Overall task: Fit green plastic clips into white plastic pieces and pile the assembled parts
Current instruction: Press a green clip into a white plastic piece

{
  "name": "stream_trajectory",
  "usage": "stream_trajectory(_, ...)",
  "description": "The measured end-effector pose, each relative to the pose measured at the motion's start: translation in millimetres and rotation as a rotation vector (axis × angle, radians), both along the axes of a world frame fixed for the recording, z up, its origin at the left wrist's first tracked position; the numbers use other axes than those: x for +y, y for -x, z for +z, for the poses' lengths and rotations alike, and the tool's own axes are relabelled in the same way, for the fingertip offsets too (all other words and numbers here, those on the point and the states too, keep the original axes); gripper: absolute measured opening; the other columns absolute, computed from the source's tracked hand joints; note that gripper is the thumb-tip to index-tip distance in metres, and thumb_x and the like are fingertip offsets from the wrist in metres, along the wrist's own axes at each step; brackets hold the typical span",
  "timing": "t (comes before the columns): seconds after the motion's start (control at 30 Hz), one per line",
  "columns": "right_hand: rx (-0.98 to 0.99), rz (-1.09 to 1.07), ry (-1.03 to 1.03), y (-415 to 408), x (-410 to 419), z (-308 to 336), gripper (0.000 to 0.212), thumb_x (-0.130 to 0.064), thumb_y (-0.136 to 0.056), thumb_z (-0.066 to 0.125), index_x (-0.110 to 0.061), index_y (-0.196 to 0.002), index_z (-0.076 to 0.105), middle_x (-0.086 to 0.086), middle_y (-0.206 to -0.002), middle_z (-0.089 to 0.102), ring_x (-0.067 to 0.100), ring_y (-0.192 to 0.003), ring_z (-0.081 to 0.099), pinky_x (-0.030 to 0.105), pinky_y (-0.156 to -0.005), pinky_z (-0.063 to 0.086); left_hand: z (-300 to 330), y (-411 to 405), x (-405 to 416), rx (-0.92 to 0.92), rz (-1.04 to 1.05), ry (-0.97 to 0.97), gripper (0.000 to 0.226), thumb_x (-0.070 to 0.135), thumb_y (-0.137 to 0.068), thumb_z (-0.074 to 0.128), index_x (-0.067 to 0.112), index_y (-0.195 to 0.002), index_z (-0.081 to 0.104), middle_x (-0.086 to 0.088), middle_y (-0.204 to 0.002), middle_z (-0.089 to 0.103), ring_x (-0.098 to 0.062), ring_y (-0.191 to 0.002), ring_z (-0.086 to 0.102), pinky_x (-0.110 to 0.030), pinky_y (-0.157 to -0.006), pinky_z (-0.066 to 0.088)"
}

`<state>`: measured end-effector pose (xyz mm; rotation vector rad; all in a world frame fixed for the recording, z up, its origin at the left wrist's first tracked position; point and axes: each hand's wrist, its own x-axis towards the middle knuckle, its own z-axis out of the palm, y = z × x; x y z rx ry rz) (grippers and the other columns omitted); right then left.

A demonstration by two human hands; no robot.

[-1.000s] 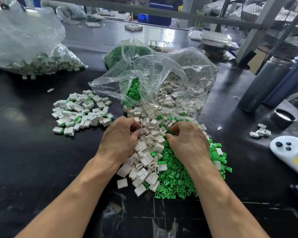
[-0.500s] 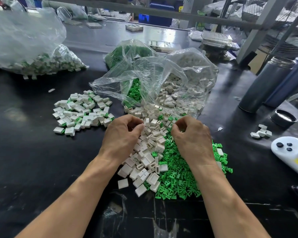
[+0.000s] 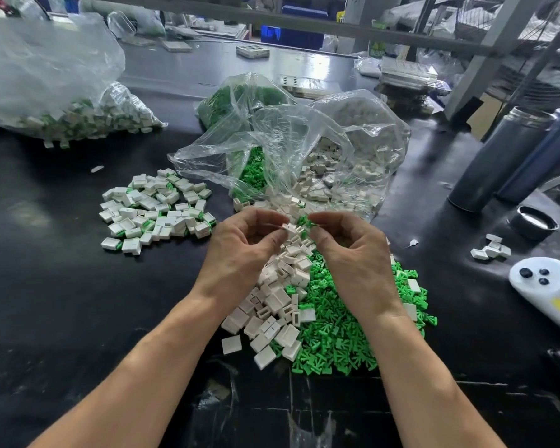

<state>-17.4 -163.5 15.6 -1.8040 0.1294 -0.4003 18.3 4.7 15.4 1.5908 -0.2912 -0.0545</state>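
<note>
My left hand (image 3: 243, 250) pinches a small white plastic piece (image 3: 288, 227) between thumb and fingertips, lifted above the heap. My right hand (image 3: 353, 253) pinches a green clip (image 3: 304, 221) right beside that piece, almost touching it. Under both hands lies a heap of loose white pieces (image 3: 278, 302), and to its right a spread of loose green clips (image 3: 346, 331). A pile of assembled white-and-green parts (image 3: 156, 211) lies on the black table to the left.
A clear bag (image 3: 304, 156) spilling white pieces and green clips stands behind my hands. Another bag of parts (image 3: 72, 118) sits far left. Two dark bottles (image 3: 498, 156), a black lid (image 3: 534, 221), a few white pieces (image 3: 490, 248) and a white device (image 3: 547, 286) lie right.
Both hands have risen from the heap. The left has come up with a white piece and the right with a green clip, and the two are brought together in front of the bag.
</note>
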Motion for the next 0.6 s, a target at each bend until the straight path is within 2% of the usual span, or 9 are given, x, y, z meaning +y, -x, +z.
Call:
stream_trajectory(0.1, -0.016, 0.03, -0.033, 0.6, 2.0, 1.2, 0.018, -0.012, -0.095, 0.075, -0.024, -0.107, 0.077, -0.007, -0.098, 0.078, 0.009, -0.094, 0.073, 0.02, -0.083, 0.057, -0.7, -0.1, 0.3, -0.003, -0.009, 0.017, 0.016, 0.005, -0.092, 0.072, 0.009, -0.107, 0.072, 0.004, -0.087, 0.075, -0.001, -0.075, 0.068, -0.014, -0.068, 0.051)
stream_trajectory(0.33, -0.031, 0.055, -0.043, 3.6, 4.1, 1.9, 0.009, -0.018, -0.097, 0.073, -0.024, -0.102, 0.076, -0.008, -0.091, 0.076, 0.001, -0.08, 0.068, 0.015, -0.068, 0.051, -0.8, -0.6, -0.2, -0.002, -0.008, 0.029, 0.014, 0.011, -0.091, 0.074, 0.011, -0.105, 0.071, 0.0, -0.088, 0.076, -0.01, -0.079, 0.072, -0.02, -0.069, 0.055)
stream_trajectory(0.5, -0.034, 0.067, -0.099, 3.7, 4.8, 1.3, 0.015, -0.015, -0.098, 0.072, -0.026, -0.107, 0.075, -0.003, -0.094, 0.075, 0.005, -0.079, 0.065, 0.018, -0.069, 0.05, -0.2, 1.0, -0.6, -0.026, -0.029, 0.061, 0.014, 0.009, -0.091, 0.074, 0.011, -0.105, 0.071, 0.0, -0.088, 0.075, -0.008, -0.079, 0.07, -0.017, -0.07, 0.054)
stream_trajectory(0.6, -0.051, 0.078, -0.142, 2.8, 5.5, 1.7, 0.022, -0.01, -0.097, 0.071, -0.026, -0.111, 0.077, 0.002, -0.094, 0.075, 0.007, -0.076, 0.062, 0.02, -0.067, 0.05, -0.7, 1.8, 0.2, -0.062, -0.028, 0.045, 0.015, 0.008, -0.092, 0.074, 0.013, -0.106, 0.072, -0.011, -0.098, 0.073, -0.02, -0.085, 0.068, -0.029, -0.079, 0.06)
